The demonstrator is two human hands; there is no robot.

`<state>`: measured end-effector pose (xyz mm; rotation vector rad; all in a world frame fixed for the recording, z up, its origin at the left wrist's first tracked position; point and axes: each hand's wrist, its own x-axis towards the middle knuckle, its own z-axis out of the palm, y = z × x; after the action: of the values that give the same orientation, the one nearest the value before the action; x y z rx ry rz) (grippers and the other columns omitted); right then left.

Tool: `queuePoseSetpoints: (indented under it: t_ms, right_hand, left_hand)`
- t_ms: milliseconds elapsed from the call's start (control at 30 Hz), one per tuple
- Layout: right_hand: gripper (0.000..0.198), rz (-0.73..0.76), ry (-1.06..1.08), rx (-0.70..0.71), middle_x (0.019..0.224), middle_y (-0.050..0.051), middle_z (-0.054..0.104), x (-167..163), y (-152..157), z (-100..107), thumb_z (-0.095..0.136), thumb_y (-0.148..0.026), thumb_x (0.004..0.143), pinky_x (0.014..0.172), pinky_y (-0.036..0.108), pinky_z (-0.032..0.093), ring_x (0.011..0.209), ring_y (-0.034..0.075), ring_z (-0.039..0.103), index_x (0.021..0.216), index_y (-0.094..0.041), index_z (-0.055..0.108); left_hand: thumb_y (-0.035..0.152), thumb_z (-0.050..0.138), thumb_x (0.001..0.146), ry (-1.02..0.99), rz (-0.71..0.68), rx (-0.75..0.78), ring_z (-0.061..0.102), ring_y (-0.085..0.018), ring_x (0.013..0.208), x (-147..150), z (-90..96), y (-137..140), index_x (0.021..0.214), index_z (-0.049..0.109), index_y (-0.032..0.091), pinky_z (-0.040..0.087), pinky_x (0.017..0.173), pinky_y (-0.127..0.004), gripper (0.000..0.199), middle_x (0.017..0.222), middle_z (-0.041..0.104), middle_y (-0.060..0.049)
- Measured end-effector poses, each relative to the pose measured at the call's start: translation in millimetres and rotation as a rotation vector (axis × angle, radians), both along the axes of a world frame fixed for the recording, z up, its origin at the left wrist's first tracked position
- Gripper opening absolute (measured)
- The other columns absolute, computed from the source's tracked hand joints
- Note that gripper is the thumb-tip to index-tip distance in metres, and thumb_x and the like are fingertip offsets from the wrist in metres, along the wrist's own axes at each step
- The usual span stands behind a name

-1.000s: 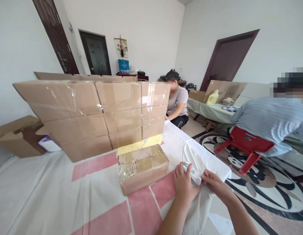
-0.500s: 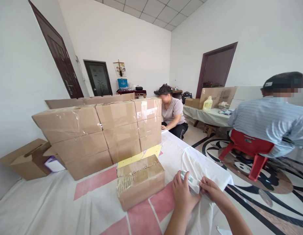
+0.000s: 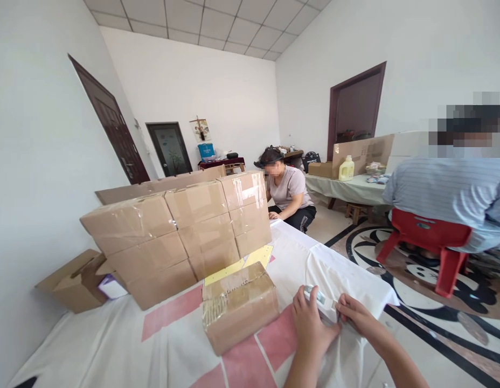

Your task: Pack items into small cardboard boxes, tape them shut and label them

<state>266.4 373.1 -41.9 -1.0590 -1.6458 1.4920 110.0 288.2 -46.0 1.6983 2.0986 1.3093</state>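
Observation:
My left hand [image 3: 310, 320] is wrapped round a small white oblong object [image 3: 326, 306] with a greyish panel on its upper side; its exact kind does not show. At the object's near right end, my right hand [image 3: 354, 313] has thumb and fingers pinched together. Whatever is between those fingertips is too small to make out. Both hands are above the cloth-covered table close to its right edge. Left of them lies a taped cardboard box [image 3: 244, 318], apart from my hands.
Taped cardboard boxes [image 3: 161, 256] are stacked along the table's far side. An open carton [image 3: 78, 285] stands at the left. Beyond the far edge a person [image 3: 290, 188] crouches. Another person [image 3: 448, 180] sits on a red chair [image 3: 431, 229] at the right, near a second table [image 3: 326, 188].
The head view has shifted, so the scene sits slightly further right and lower. My hands keep nearly the same hold on the white object.

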Motion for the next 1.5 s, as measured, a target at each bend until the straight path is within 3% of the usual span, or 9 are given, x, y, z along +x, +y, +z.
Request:
queuePoseSetpoints:
  t_ms: [200, 400, 600, 800, 1000, 1100, 1233, 1367, 1500]
  right_hand:
    - [0.06, 0.097, 0.038, 0.007, 0.063, -0.004, 0.047, 3.9, 9.5, -10.8, 0.07, -0.076, 0.07, 0.064, 0.029, 0.036, 0.064, 0.015, 0.044, 0.074, -0.024, 0.04]
    - [0.059, 0.113, 0.005, 0.003, 0.064, -0.004, 0.049, 4.5, 6.2, -0.6, 0.07, -0.074, 0.074, 0.065, 0.029, 0.035, 0.065, 0.015, 0.045, 0.075, -0.024, 0.037]
    - [0.061, 0.112, 0.058, -0.01, 0.062, -0.006, 0.048, 3.0, 10.0, -8.1, 0.073, -0.072, 0.072, 0.06, 0.027, 0.028, 0.061, 0.013, 0.039, 0.077, -0.025, 0.034]
    - [0.054, 0.213, 0.131, -0.059, 0.067, -0.006, 0.048, 6.1, 12.2, -1.8, 0.077, -0.055, 0.073, 0.064, 0.026, 0.032, 0.064, 0.012, 0.041, 0.076, -0.024, 0.032]
    - [0.054, 0.186, 0.109, -0.024, 0.067, -0.005, 0.044, 7.1, 3.4, 9.4, 0.076, -0.058, 0.071, 0.067, 0.029, 0.036, 0.066, 0.014, 0.042, 0.076, -0.024, 0.034]
    - [0.057, 0.184, 0.086, -0.01, 0.071, -0.003, 0.047, 8.0, -4.7, 20.8, 0.077, -0.061, 0.069, 0.071, 0.031, 0.04, 0.069, 0.016, 0.046, 0.075, -0.024, 0.033]
    - [0.06, 0.175, 0.025, -0.009, 0.065, -0.004, 0.047, 5.4, -11.9, 29.2, 0.08, -0.06, 0.063, 0.065, 0.03, 0.037, 0.065, 0.015, 0.043, 0.073, -0.025, 0.032]
    - [0.065, 0.06, 0.074, 0.021, 0.061, -0.003, 0.05, 2.5, -22.3, 34.5, 0.083, -0.062, 0.056, 0.063, 0.03, 0.036, 0.064, 0.015, 0.044, 0.069, -0.025, 0.03]
    - [0.061, -0.024, 0.113, 0.042, 0.067, -0.001, 0.053, 2.9, -55.1, 52.1, 0.081, -0.064, 0.064, 0.067, 0.032, 0.04, 0.068, 0.017, 0.049, 0.072, -0.024, 0.035]
  left_hand:
    - [0.059, 0.081, 0.065, 0.022, 0.009, 0.032, 0.044, -0.042, 0.137, 1.9, -9.7, 1.5, 0.145, 0.049, 0.039, 0.038, 0.112, -0.057, 0.088, 0.154, 0.043, -0.011]
    - [0.061, 0.079, 0.067, 0.107, 0.031, 0.035, 0.046, -0.039, 0.135, 3.4, -4.8, -1.4, 0.146, 0.048, 0.038, 0.041, 0.111, -0.054, 0.089, 0.153, 0.044, -0.011]
    - [0.059, 0.079, 0.067, 0.163, 0.047, 0.04, 0.047, -0.037, 0.134, 4.8, -2.7, -2.6, 0.145, 0.049, 0.039, 0.041, 0.111, -0.051, 0.086, 0.153, 0.043, -0.01]
    - [0.063, 0.079, 0.066, 0.097, 0.039, 0.046, 0.045, -0.038, 0.137, 4.0, -7.5, -0.9, 0.145, 0.048, 0.041, 0.039, 0.112, -0.051, 0.088, 0.154, 0.043, -0.008]
    - [0.052, 0.085, 0.059, 0.054, 0.041, 0.061, 0.044, -0.04, 0.136, 5.1, -10.5, 2.7, 0.145, 0.047, 0.04, 0.038, 0.112, -0.053, 0.095, 0.152, 0.044, -0.009]
    - [0.05, 0.084, 0.059, 0.073, 0.055, 0.056, 0.046, -0.038, 0.134, 5.7, -6.3, 1.2, 0.144, 0.047, 0.04, 0.04, 0.111, -0.052, 0.094, 0.151, 0.046, -0.007]
    - [0.049, 0.085, 0.058, 0.068, 0.042, 0.023, 0.045, -0.036, 0.136, 3.4, 0.6, -3.6, 0.146, 0.046, 0.038, 0.039, 0.112, -0.048, 0.097, 0.153, 0.044, -0.007]
    - [0.046, 0.085, 0.058, 0.018, 0.004, -0.002, 0.043, -0.036, 0.139, 0.1, 11.8, -8.9, 0.147, 0.045, 0.038, 0.037, 0.115, -0.049, 0.099, 0.155, 0.042, -0.009]
    - [0.029, 0.08, 0.063, -0.135, -0.094, 0.008, 0.035, -0.036, 0.147, -4.8, 33.6, -25.9, 0.153, 0.04, 0.031, 0.03, 0.121, -0.051, 0.098, 0.159, 0.038, -0.012]
